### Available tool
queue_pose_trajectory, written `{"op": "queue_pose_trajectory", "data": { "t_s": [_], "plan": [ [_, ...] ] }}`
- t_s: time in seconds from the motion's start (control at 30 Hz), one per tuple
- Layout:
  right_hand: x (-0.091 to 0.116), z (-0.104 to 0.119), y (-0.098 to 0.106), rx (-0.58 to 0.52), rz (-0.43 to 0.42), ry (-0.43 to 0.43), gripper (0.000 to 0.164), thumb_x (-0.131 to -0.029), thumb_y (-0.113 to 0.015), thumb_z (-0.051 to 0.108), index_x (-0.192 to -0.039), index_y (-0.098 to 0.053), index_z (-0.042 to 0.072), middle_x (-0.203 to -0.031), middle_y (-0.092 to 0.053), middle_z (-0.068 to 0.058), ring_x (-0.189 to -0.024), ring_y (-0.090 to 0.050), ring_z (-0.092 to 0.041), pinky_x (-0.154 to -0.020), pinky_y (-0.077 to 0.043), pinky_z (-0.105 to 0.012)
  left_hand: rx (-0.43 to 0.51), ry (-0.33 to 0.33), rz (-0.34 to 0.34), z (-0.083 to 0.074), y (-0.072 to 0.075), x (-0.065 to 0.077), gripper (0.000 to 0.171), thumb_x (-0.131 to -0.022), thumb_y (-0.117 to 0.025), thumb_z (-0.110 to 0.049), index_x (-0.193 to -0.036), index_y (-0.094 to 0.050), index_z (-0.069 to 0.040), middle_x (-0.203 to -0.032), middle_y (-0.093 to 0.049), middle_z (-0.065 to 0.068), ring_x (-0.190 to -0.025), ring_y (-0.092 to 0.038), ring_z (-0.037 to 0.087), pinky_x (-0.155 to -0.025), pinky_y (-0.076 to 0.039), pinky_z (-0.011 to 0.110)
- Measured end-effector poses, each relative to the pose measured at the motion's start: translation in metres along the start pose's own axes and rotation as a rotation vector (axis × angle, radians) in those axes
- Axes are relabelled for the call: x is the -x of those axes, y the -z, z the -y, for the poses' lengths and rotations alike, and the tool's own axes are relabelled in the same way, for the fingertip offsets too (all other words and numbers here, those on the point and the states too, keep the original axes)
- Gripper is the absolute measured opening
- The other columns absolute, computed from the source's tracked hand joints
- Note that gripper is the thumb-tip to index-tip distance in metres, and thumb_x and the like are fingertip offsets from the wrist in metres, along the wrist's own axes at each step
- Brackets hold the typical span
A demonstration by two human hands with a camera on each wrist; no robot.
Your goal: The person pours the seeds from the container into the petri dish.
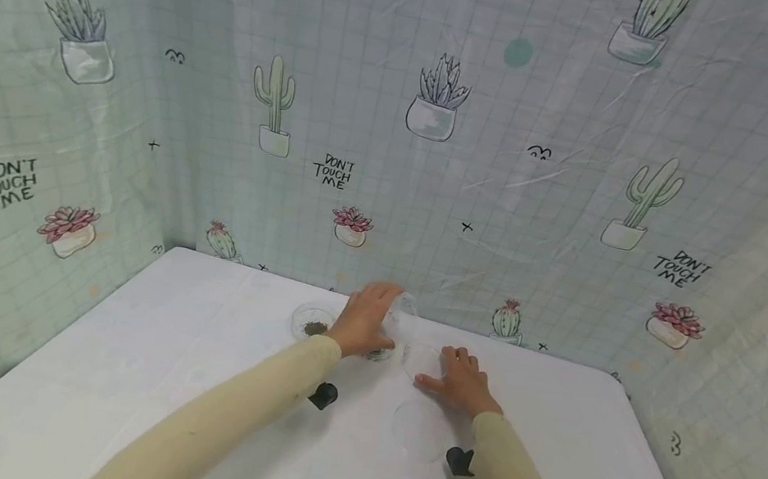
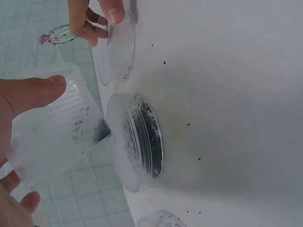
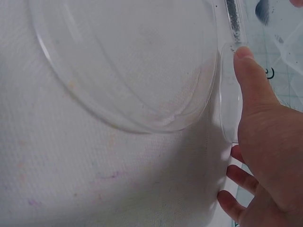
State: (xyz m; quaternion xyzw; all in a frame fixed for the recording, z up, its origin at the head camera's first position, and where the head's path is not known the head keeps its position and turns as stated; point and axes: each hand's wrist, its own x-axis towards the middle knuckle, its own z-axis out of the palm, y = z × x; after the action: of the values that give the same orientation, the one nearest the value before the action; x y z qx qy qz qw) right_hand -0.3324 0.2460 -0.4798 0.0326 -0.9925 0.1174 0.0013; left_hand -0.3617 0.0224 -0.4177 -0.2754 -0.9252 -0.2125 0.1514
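My left hand (image 1: 366, 320) grips a clear plastic container (image 2: 57, 125), tilted with its lower corner at the rim of a clear petri dish (image 2: 124, 156). Dark granules (image 2: 101, 131) have gathered in that corner, and more lie inside the dish. Over to the right, my right hand (image 1: 463, 381) holds another clear petri dish (image 3: 229, 104) at its edge, thumb on the near side and fingers on the far side. A few dark specks show in this second dish in the left wrist view.
A third dish (image 1: 302, 312) with a dark heap stands left of my left hand. Nearer me, a clear round dish or lid (image 3: 128, 56) lies before my right hand. Loose specks dot the white table (image 1: 185, 375); a patterned curtain (image 1: 374, 106) hangs behind it.
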Motion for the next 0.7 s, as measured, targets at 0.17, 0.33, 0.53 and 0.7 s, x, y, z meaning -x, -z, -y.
{"op": "queue_pose_trajectory", "data": {
  "t_s": [0.17,0.33,0.53,0.7],
  "plan": [
    [0.0,-0.002,-0.002,-0.002,-0.005,0.008,0.088,-0.071,-0.058,0.068,-0.132,-0.039,0.007,-0.131,-0.043,-0.018,-0.118,-0.039,-0.037,-0.091,-0.038,-0.06,-0.059,-0.033,0.001,-0.008,-0.006,-0.005,0.091,-0.064,-0.082,-0.03,-0.139,-0.034,-0.019,-0.141,-0.04,0.0,-0.132,-0.033,0.02,-0.103,-0.035,0.043],
    [-0.001,-0.006,-0.001,0.024,-0.019,0.013,0.087,-0.072,-0.058,0.067,-0.131,-0.04,0.006,-0.129,-0.043,-0.019,-0.116,-0.04,-0.037,-0.089,-0.039,-0.06,-0.161,-0.072,0.008,-0.02,-0.011,-0.01,0.09,-0.064,-0.082,-0.034,-0.139,-0.034,-0.022,-0.14,-0.04,-0.003,-0.131,-0.035,0.017,-0.103,-0.036,0.041],
    [0.003,-0.011,-0.001,0.005,0.007,-0.013,0.088,-0.072,-0.06,0.066,-0.131,-0.039,0.004,-0.129,-0.043,-0.02,-0.115,-0.039,-0.038,-0.088,-0.037,-0.063,-0.253,-0.162,0.051,-0.032,-0.018,-0.014,0.088,-0.066,-0.081,-0.032,-0.14,-0.033,-0.025,-0.14,-0.039,-0.004,-0.131,-0.034,0.016,-0.104,-0.037,0.041],
    [-0.001,0.002,-0.004,-0.006,-0.001,0.019,0.089,-0.071,-0.06,0.066,-0.131,-0.04,0.003,-0.129,-0.043,-0.02,-0.115,-0.04,-0.038,-0.087,-0.037,-0.064,-0.325,-0.175,0.043,-0.025,-0.015,-0.008,0.087,-0.068,-0.08,-0.027,-0.14,-0.032,-0.028,-0.141,-0.038,-0.004,-0.131,-0.033,0.016,-0.101,-0.04,0.04]
  ]
}}
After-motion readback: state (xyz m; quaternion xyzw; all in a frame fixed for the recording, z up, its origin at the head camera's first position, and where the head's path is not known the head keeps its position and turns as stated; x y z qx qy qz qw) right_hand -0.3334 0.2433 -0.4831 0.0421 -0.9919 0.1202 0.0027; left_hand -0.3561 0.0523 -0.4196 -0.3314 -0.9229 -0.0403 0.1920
